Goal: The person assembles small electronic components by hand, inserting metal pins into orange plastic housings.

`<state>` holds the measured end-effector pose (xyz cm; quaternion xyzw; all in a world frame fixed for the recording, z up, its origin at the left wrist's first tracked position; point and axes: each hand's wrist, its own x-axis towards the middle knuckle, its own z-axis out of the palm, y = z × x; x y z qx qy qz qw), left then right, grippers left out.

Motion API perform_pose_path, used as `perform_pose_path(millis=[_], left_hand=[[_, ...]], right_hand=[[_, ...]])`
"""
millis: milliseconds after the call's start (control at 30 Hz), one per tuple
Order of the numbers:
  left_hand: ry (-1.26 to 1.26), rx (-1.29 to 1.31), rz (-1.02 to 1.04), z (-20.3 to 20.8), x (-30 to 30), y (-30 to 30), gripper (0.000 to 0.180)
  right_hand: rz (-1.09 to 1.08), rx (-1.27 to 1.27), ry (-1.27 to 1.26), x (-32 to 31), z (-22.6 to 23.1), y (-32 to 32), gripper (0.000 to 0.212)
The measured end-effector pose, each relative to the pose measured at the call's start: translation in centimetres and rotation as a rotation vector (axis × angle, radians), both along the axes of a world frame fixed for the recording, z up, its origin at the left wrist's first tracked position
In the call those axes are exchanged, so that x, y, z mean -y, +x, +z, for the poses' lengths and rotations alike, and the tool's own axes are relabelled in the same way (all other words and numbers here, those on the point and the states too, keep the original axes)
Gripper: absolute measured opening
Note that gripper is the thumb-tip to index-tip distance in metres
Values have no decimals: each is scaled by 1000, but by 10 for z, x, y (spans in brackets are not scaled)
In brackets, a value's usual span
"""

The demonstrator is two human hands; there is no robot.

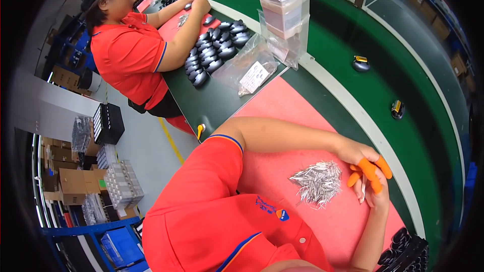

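Note:
My left hand (354, 153) and my right hand (378, 197) meet over the right edge of a pink mat (282, 103). Orange finger cots cover several fingertips. The fingers of both hands are bent and pressed together; a thin pale sliver (363, 191) shows by the right fingers, its kind too small to tell. Whatever else lies between the hands is hidden by the fingers. On the mat, just left of my hands, lies a loose pile of thin silvery metal pieces (320, 184).
Beyond the mat are rows of dark rounded shells (212, 45), a clear bag (252, 73) and a plastic bin (282, 12). A co-worker (128, 53) works at far left. The green conveyor (348, 95) carries two dark rounded units (361, 63). Black parts (403, 254) stand at lower right.

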<state>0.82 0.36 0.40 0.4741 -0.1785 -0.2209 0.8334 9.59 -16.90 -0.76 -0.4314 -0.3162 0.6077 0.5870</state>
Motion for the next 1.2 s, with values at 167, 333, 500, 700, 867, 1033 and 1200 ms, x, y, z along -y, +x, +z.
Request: perform_pose_path(millis=[167, 333, 500, 700, 867, 1033, 1200], left_hand=[[23, 93, 29, -6, 1, 6, 39], [-58, -28, 8, -2, 0, 0, 49], [-11, 56, -16, -8, 0, 2, 48], [2, 35, -35, -13, -1, 3, 52], [35, 143, -2, -19, 0, 8, 58], [27, 129, 11, -3, 0, 0, 55], [136, 165, 34, -17, 0, 6, 57]], right_hand=[[-66, -45, -9, 6, -10, 2, 35], [-10, -4, -32, 5, -9, 1, 40], [-4, 95, -17, 6, -6, -1, 73], [-47, 54, -50, 7, -14, -1, 69], [-24, 9, 15, 5, -6, -2, 63], [-30, -40, 33, 6, -7, -2, 59], [-77, -40, 54, 5, -8, -5, 56]])
